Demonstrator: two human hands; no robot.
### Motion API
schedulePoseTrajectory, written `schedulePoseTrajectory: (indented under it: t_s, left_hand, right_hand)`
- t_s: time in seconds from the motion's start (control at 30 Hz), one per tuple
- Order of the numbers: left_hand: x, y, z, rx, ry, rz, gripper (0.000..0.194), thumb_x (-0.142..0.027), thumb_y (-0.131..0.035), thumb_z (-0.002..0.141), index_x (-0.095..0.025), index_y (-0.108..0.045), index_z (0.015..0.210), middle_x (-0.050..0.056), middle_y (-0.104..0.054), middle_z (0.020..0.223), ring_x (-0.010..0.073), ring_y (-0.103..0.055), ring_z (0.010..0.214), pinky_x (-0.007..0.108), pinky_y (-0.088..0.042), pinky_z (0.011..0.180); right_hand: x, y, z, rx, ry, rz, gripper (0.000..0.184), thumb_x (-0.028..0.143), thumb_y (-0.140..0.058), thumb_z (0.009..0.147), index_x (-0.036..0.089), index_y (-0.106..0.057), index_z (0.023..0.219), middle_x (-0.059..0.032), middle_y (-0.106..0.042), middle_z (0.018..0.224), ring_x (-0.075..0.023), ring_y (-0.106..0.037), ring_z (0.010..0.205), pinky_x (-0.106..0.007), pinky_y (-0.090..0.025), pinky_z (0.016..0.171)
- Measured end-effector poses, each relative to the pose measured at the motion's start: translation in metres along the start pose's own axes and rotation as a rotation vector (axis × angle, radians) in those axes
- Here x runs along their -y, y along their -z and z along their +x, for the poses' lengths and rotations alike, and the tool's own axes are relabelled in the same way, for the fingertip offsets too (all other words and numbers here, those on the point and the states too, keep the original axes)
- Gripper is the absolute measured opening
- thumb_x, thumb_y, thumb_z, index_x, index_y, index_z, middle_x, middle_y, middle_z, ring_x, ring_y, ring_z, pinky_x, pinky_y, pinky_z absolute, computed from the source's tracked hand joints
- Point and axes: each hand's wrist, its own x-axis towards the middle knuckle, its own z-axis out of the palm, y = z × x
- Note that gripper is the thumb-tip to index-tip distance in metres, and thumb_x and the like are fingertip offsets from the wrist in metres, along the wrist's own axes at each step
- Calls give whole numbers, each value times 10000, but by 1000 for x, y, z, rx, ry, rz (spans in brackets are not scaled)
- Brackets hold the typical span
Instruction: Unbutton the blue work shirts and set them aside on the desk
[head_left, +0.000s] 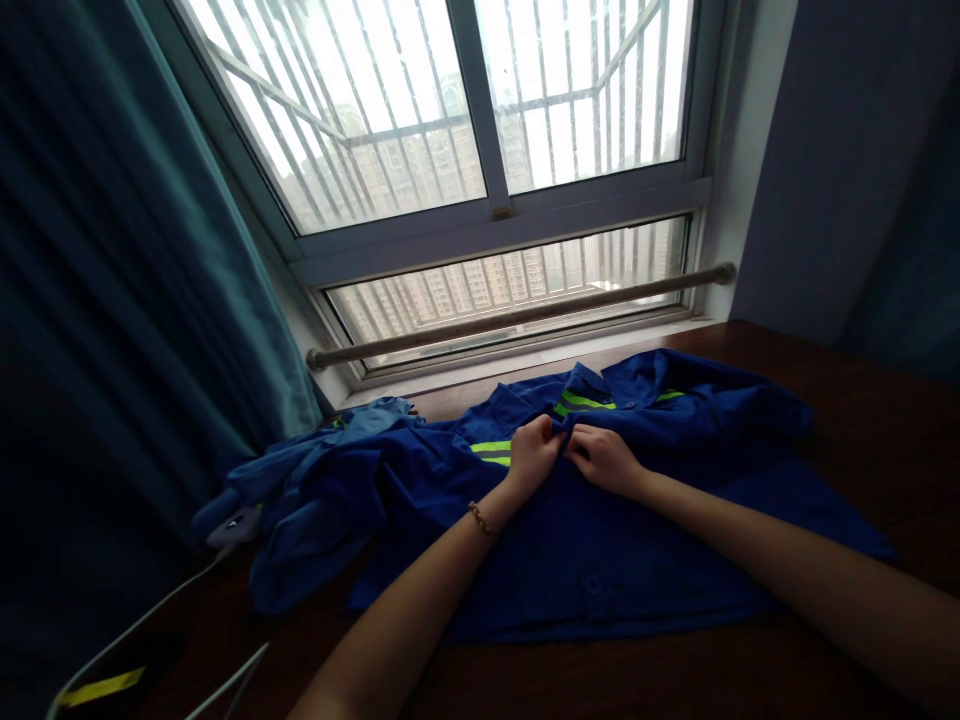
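Observation:
A blue work jacket with yellow-green reflective stripes lies spread over the dark wooden surface. Near its middle, my left hand has its fingers pinched on the jacket's front edge, beside a stripe. Close to it on the right, my right hand is closed with its fingertips on the same front part of the cloth. A small gap separates the two hands. Whatever lies between the fingertips, such as a button, is hidden. One button shows lower on the jacket, towards me.
Lighter blue cloth is bunched at the left, next to a white power strip with a cable. A teal curtain hangs at the left. Beyond the wooden surface are a rail and a barred window.

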Motion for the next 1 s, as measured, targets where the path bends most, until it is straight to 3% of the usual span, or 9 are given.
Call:
schedulePoseTrajectory:
  t_s: [0.1, 0.23, 0.27, 0.4, 0.5, 0.57, 0.73, 0.9, 1.0]
  left_hand:
    - [-11, -1, -8, -82, -170, 327, 100, -237, -521, 710, -177, -538, 631, -12, -507, 557, 117, -464, 557, 233, -281, 540]
    - [-12, 2, -2, -35, -181, 293, 193, -304, -524, 723, -160, -531, 595, -28, -458, 511, 93, -404, 500, 218, -241, 489]
    - [-10, 3, 1, 3, -163, 241, 227, -332, -528, 722, -151, -535, 585, -28, -455, 506, 89, -398, 496, 212, -241, 481]
    - [-3, 15, 15, 316, -62, -34, 300, -386, -504, 740, -113, -602, 665, -5, -531, 563, 88, -433, 512, 196, -294, 484]
    - [-4, 29, 20, 565, -12, -138, 281, -360, -564, 701, -105, -641, 789, 31, -609, 699, 120, -513, 607, 207, -368, 545]
    - [-5, 39, 22, 640, -26, -105, 339, -303, -660, 610, -125, -639, 898, 52, -632, 839, 157, -552, 724, 225, -406, 618]
    - [-16, 60, 20, 606, -215, 237, 529, -198, -745, 464, -202, -614, 976, 37, -607, 930, 188, -537, 812, 257, -410, 699]
    - [-53, 86, 18, 467, -361, 548, 317, -238, -721, 515, -177, -616, 808, 17, -554, 821, 166, -508, 755, 241, -373, 664]
    - [-78, 115, 13, 297, -373, 685, 176, -252, -681, 583, -174, -601, 720, 5, -541, 767, 156, -498, 736, 236, -345, 651]
  right_hand:
    - [-3, -4, -1, -34, -73, -22, 174, 117, -486, 728, 174, -475, 564, -4, -507, 627, -119, -493, 583, -230, -364, 546]
    - [-2, -3, -2, -91, -129, -13, 116, 201, -519, 750, 171, -486, 642, -3, -499, 664, -122, -497, 586, -234, -383, 553]
    - [0, -1, -2, -108, -140, -8, 68, 223, -539, 743, 164, -508, 729, -12, -513, 716, -126, -507, 603, -236, -394, 558]
    - [5, 4, -4, -71, -72, -64, 382, 217, -521, 760, 191, -429, 1130, -54, -529, 952, -160, -549, 736, -245, -427, 597]
    - [3, 6, -4, -9, -17, -111, 337, 163, -441, 799, 221, -449, 1131, -46, -538, 928, -165, -556, 769, -244, -430, 625]
    - [-1, 7, -2, -25, -28, -109, 263, 126, -404, 806, 201, -509, 1036, -49, -540, 894, -158, -556, 765, -242, -430, 650]
    - [0, 28, 11, -193, -55, -46, 156, 109, -400, 797, 179, -529, 849, -55, -543, 822, -173, -543, 756, -275, -427, 700]
    - [10, 77, 30, -475, -133, 5, 78, 165, -452, 780, 178, -513, 826, -47, -552, 754, -182, -537, 702, -298, -431, 645]
    - [14, 114, 36, -677, -238, 69, 83, 238, -510, 764, 189, -511, 831, -23, -543, 706, -165, -532, 640, -286, -428, 581]
